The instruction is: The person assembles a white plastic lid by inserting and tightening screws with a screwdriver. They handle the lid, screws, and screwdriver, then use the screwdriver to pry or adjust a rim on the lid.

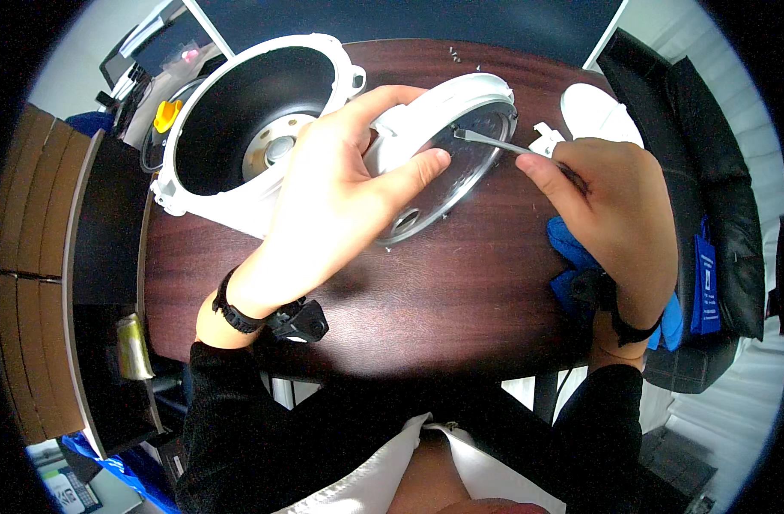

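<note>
My left hand (pixel 340 171) grips the rim of a round white cooker lid (pixel 486 86), its thumb on the shiny metal inner plate (pixel 439 190) and its fingers behind the lid. The lid is tilted up above the table, beside the open cooker body. In my right hand (pixel 610 197) is a slim silver metal tool (pixel 493 142), gripped between thumb and curled fingers. Its widened tip touches or hovers by the inner plate near the lid's upper edge; I cannot tell which. The tool's other end is hidden in the hand.
The white cooker body (pixel 229 210) with a dark inside stands left on the brown table (pixel 443 300). A white round part (pixel 593 111) lies at the far right, small screws (pixel 454 55) at the back. Blue cloth (pixel 567 244) is under my right wrist. A black sofa (pixel 717 128) stands right.
</note>
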Action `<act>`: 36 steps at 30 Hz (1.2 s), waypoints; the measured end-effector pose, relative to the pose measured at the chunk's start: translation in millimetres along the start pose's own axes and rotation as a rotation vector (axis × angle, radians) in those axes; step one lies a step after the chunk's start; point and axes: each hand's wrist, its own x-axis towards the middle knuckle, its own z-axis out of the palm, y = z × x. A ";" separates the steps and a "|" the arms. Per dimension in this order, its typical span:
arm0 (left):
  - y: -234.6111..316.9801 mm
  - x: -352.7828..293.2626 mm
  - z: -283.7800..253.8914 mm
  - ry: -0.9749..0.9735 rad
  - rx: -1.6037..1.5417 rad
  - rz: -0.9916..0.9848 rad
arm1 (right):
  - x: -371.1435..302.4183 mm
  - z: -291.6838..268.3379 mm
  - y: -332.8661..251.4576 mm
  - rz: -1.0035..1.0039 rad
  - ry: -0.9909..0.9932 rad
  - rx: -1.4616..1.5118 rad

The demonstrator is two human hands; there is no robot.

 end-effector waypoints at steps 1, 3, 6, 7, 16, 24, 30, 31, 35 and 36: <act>2.8 -1.2 -0.4 -0.021 0.025 -0.047 | -1.2 0.7 -1.1 0.005 0.009 -0.001; 3.9 -4.9 2.2 0.004 0.046 -0.017 | -4.0 4.0 -5.3 0.033 0.014 -0.012; 6.8 -7.3 2.7 0.025 0.019 -0.040 | -4.1 7.7 -7.0 0.069 -0.019 0.061; 7.5 -7.8 2.3 0.030 0.000 -0.058 | -3.4 9.4 -6.9 0.080 -0.036 0.100; -0.9 -6.5 -2.1 0.225 0.067 0.163 | 17.0 33.3 -0.1 0.397 -0.753 1.288; 10.8 -7.1 -13.6 0.192 0.124 0.151 | 12.4 29.3 -9.8 0.203 -0.340 0.827; 9.7 -7.5 -13.0 0.153 0.145 0.135 | 3.4 23.7 -23.5 0.115 0.101 0.119; 11.3 -7.6 -12.6 0.149 0.156 0.135 | 1.3 22.0 -24.8 0.117 0.120 0.081; 4.2 -4.7 -8.7 0.144 0.195 0.201 | -3.3 18.4 -25.7 0.127 0.160 -0.015; 4.4 -5.3 -7.6 0.143 0.203 0.186 | -4.0 18.6 -25.3 0.129 0.161 -0.025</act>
